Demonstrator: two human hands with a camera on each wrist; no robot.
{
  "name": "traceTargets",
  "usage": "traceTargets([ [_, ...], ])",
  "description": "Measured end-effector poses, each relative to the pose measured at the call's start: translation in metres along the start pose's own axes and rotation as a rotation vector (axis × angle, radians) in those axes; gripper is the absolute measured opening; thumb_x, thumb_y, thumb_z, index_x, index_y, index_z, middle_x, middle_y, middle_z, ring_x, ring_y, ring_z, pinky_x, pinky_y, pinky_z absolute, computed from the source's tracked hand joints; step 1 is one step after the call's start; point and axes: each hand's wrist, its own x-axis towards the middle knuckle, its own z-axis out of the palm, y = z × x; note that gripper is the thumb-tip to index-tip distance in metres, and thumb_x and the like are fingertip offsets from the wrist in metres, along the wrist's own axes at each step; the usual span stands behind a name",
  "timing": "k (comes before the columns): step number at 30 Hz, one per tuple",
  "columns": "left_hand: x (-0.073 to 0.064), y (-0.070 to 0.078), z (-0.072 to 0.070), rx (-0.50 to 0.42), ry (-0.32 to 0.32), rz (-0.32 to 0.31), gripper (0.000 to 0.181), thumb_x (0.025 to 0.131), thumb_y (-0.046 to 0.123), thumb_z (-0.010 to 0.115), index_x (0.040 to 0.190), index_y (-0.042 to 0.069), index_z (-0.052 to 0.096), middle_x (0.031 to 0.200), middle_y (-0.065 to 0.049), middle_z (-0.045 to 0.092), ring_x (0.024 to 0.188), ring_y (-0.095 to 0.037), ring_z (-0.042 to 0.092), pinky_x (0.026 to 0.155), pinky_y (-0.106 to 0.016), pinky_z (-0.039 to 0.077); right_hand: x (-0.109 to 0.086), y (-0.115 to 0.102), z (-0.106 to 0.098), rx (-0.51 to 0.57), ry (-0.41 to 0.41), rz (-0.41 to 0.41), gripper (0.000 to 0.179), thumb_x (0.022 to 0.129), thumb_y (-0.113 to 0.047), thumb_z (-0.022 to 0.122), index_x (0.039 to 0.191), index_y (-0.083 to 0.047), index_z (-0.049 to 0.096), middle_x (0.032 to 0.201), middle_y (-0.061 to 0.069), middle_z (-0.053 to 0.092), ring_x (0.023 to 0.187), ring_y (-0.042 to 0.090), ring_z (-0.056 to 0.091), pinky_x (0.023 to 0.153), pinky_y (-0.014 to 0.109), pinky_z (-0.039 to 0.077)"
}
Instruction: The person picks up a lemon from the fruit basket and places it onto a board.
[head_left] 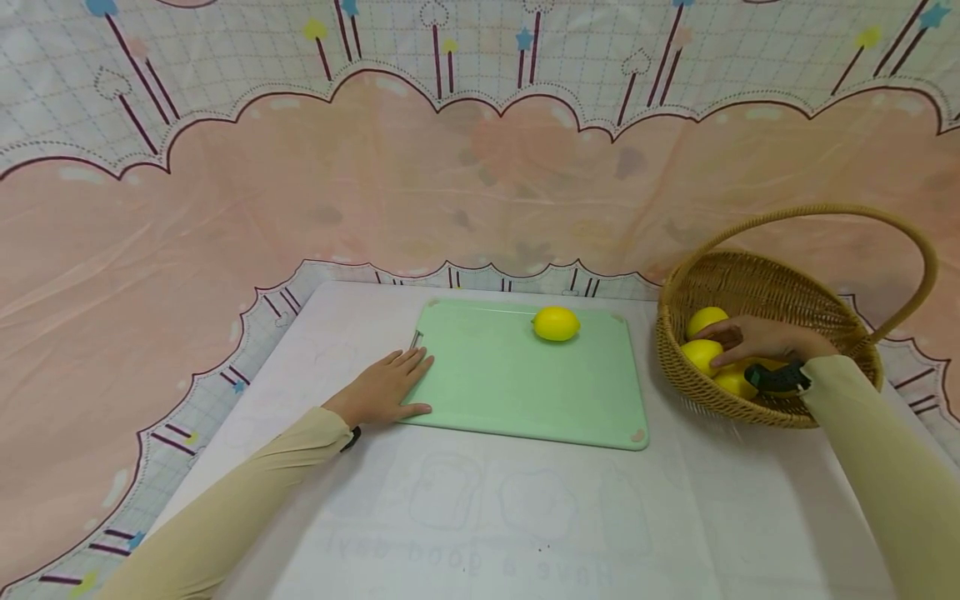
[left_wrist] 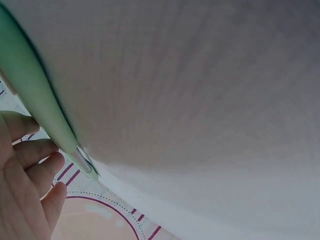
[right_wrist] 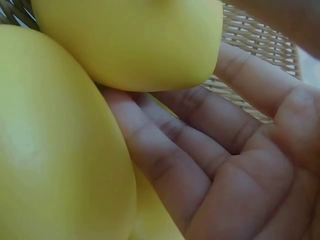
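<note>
My left hand (head_left: pixel 384 388) rests with its fingers extended over the left edge of a pale green cutting board (head_left: pixel 517 392). In the left wrist view, those fingers (left_wrist: pixel 37 152) lie alongside the board's rim (left_wrist: pixel 37 95). A yellow lemon (head_left: pixel 556 323) sits near the board's far edge. Inside a wicker basket (head_left: pixel 780 287) at the right, my right hand (head_left: pixel 772 337) holds a lemon (head_left: pixel 701 356) between thumb and fingers. The right wrist view shows the fingers (right_wrist: pixel 170 140) curled beneath that lemon (right_wrist: pixel 130 45); part of the grip is hidden. Other lemons (right_wrist: pixel 55 135) lie close around it.
The basket's tall arched handle (head_left: pixel 825 210) rises above the right forearm. A white tablecloth (head_left: pixel 487 517) covers the table under the board and basket. Behind stands a pink and white patterned cloth (head_left: pixel 450 192). A dark band (head_left: pixel 780 379) is on the right wrist.
</note>
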Motion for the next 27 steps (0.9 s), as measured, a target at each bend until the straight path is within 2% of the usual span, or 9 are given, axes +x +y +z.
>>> traceTargets([
  [7, 0.0001, 0.0006, -0.0002, -0.007, -0.010, -0.011, 0.080, 0.091, 0.054, 0.049, 0.145, -0.003, 0.031, 0.150, -0.024, 0.031, 0.140, -0.035, 0.029, 0.115, -0.048, 0.026, 0.0001, 0.0010, 0.0010, 0.005, 0.032, -0.022, 0.056, 0.087, -0.012, 0.065, 0.133, 0.012, 0.043, 0.122, 0.018, 0.055, 0.094, -0.004, 0.054, 0.080, 0.019, 0.051],
  [12, -0.0002, 0.0012, -0.0005, -0.003, -0.002, -0.008, 0.079, 0.091, 0.053, 0.049, 0.144, -0.003, 0.032, 0.149, -0.024, 0.032, 0.140, -0.036, 0.031, 0.114, -0.049, 0.027, 0.0000, 0.0008, 0.0017, 0.053, 0.039, -0.015, 0.061, 0.084, -0.010, 0.068, 0.135, 0.012, 0.041, 0.121, 0.013, 0.054, 0.094, 0.000, 0.055, 0.078, 0.022, 0.052],
  [17, 0.0002, 0.0011, 0.0002, -0.003, 0.002, -0.008, 0.079, 0.092, 0.054, 0.048, 0.144, -0.003, 0.032, 0.150, -0.024, 0.032, 0.140, -0.035, 0.031, 0.115, -0.048, 0.027, 0.0013, 0.0001, 0.0016, 0.056, 0.028, -0.018, 0.061, 0.084, -0.010, 0.069, 0.135, 0.010, 0.041, 0.118, 0.006, 0.055, 0.094, -0.002, 0.054, 0.079, 0.021, 0.052],
  [23, 0.0000, 0.0011, 0.0000, 0.000, -0.010, -0.008, 0.079, 0.092, 0.053, 0.048, 0.145, -0.003, 0.031, 0.150, -0.024, 0.031, 0.140, -0.036, 0.030, 0.115, -0.049, 0.026, 0.0017, 0.0006, 0.0024, 0.048, 0.038, -0.068, 0.052, 0.087, -0.010, 0.066, 0.132, 0.008, 0.047, 0.112, -0.004, 0.058, 0.097, -0.005, 0.054, 0.080, 0.018, 0.050],
  [25, -0.0002, 0.0012, -0.0005, -0.001, -0.012, -0.006, 0.079, 0.092, 0.052, 0.049, 0.144, -0.004, 0.031, 0.150, -0.024, 0.031, 0.140, -0.036, 0.030, 0.115, -0.049, 0.026, 0.0015, 0.0006, 0.0026, 0.047, 0.041, -0.073, 0.053, 0.086, -0.010, 0.066, 0.132, 0.008, 0.047, 0.112, -0.005, 0.058, 0.097, -0.006, 0.053, 0.080, 0.017, 0.050],
  [27, -0.0005, 0.0017, -0.0017, 0.000, -0.012, -0.003, 0.078, 0.092, 0.051, 0.049, 0.144, -0.004, 0.031, 0.150, -0.025, 0.031, 0.140, -0.036, 0.030, 0.115, -0.049, 0.026, 0.0015, 0.0006, 0.0029, 0.039, 0.046, -0.064, 0.055, 0.085, -0.010, 0.067, 0.132, 0.009, 0.046, 0.115, -0.001, 0.058, 0.097, -0.006, 0.053, 0.080, 0.017, 0.049],
])
